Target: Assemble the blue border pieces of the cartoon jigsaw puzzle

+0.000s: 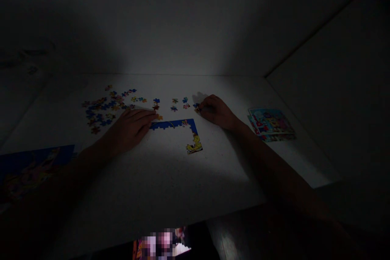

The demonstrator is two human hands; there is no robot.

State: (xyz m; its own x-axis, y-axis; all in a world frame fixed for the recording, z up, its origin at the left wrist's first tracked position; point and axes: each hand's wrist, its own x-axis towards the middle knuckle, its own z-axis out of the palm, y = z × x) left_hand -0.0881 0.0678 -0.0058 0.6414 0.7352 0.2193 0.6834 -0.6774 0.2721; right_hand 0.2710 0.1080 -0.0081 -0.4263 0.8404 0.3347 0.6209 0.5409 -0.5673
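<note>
A partly joined jigsaw puzzle (197, 142) lies on the white table, with a blue top strip and a yellow right-hand side. My left hand (132, 128) rests at the strip's left end, fingers stretched out, and the tips reach an orange puzzle piece (159, 117). Some of the strip's left end is hidden by this hand. Above the puzzle's right corner, my right hand (217, 111) is closed, thumb and fingertips pinching a small dark puzzle piece (196, 107). Between the hands several loose pieces (174, 108) are spaced apart on the table.
A scattered pile of puzzle pieces (100, 109) lies at the left. Picture cards (271, 124) are stacked on the right. A blue picture sheet (36, 168) lies at the near left, partly behind my forearm. A lit screen (164, 245) shows below the table edge. The scene is dim.
</note>
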